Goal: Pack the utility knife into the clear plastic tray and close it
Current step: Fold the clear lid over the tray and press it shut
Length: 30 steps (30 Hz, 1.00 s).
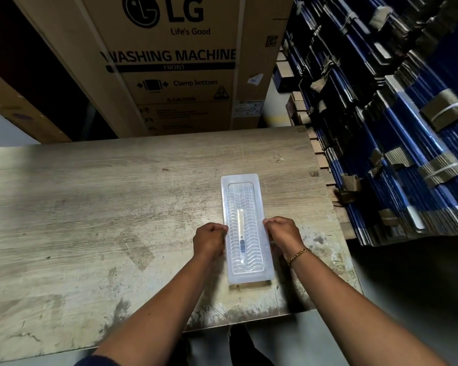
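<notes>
On the worn wooden table (90,207), toward its right side, we have the clear plastic tray (245,228) lying lengthwise away from us, and the utility knife (241,233) is already inside it, lying along the middle with its dark slider toward the near end. The ribbed lid looks folded down over the knife, so we judge the packing done and the closing nearly so; whether the edges are fully snapped we cannot tell.

Starting at the left, our left hand (209,241) is curled shut with the fingertips pressed against the tray's left long edge. Across the tray, our right hand (284,235), a chain bracelet (298,256) on its wrist, mirrors it, fingers curled and pinching the right long edge. Both hands clamp the rim at about mid-length.

We judge the tray to be light, thin and springy: it will flex and could pop open if we squeeze only one spot, and the smooth plastic may slide on the table. The rims are the place to hold, pressing along each long edge in turn. The knife looks slim and light, and may rattle if we tilt the tray.

Behind the table stands a washing machine carton (169,62); to the right lie strapped blue bundles (407,154).
</notes>
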Tool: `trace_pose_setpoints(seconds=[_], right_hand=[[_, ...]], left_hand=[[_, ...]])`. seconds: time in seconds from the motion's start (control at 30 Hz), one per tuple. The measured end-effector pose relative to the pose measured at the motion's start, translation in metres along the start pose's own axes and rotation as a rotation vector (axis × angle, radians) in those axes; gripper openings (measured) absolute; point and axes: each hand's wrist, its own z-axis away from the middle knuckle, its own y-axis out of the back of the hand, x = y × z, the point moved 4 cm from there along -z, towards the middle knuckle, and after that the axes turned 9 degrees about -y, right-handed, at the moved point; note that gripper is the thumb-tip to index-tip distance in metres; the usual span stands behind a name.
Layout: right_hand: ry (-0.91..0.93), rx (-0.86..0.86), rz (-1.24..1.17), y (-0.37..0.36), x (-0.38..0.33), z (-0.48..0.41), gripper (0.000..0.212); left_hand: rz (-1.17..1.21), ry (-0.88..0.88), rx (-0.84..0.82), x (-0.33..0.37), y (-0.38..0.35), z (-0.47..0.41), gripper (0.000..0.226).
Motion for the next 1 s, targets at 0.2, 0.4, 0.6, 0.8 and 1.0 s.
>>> trace_pose_setpoints(seconds=[0.2,0.4,0.6,0.8,1.0], right_hand=[[-0.036,-0.046,-0.022,0.001,0.001,0.002,0.035],[0.010,-0.046,-0.036,0.001,-0.038,-0.007,0.025],[0.050,-0.002,-0.072,-0.005,-0.079,-0.034,0.031],[0.062,-0.015,-0.032,-0.012,-0.098,-0.050,0.034],[0.048,0.011,-0.016,-0.013,-0.102,-0.061,0.023]], left_hand=[[0.016,0.012,-0.040,0.003,0.002,0.003,0.011],[0.045,-0.104,-0.054,0.027,0.001,-0.010,0.013],[0.063,-0.114,0.020,0.054,-0.012,-0.069,0.028],[0.060,-0.077,0.085,0.076,-0.016,-0.081,0.021],[0.000,-0.063,0.135,0.077,-0.013,-0.089,0.014]])
